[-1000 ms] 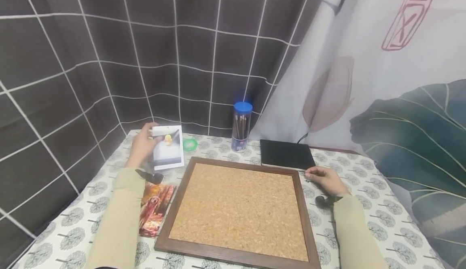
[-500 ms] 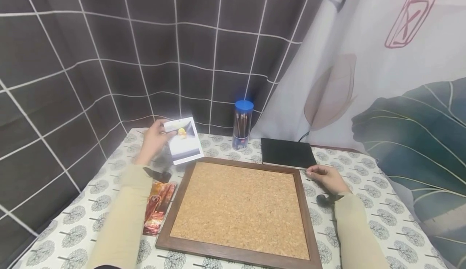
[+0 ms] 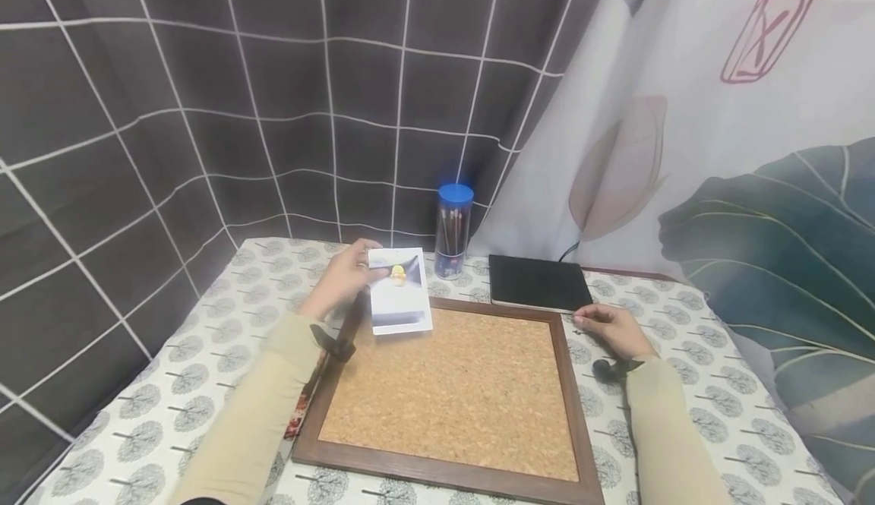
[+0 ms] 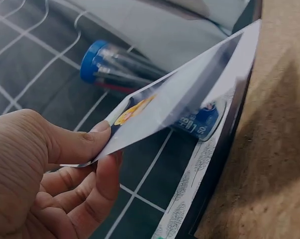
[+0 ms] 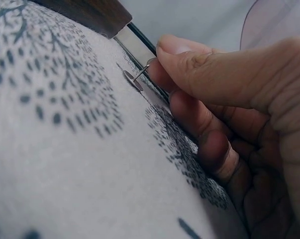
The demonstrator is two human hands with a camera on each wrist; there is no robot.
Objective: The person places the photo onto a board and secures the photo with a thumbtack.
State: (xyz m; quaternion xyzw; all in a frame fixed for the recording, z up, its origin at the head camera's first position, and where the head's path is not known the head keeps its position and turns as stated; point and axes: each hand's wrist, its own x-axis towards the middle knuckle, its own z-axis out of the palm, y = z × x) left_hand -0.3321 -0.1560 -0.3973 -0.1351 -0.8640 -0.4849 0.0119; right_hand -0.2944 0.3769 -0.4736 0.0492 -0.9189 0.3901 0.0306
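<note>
Head view: the left hand holds a photo over the far left part of the corkboard; the right hand is beside a black pad. Left wrist view adds the thumb-and-finger pinch. Only right wrist clearly shows a thumbtack by curled fingertips; whether gripped, I cannot tell.

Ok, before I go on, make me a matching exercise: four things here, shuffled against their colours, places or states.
1. Photo card
2. Cork board
3. Pencil tube
4. Thumbtack

A. Capped in blue
B. Close beside the right hand
C. Edged in brown wood
D. Pinched by the left hand

Pairs: 1-D, 2-C, 3-A, 4-B
</note>
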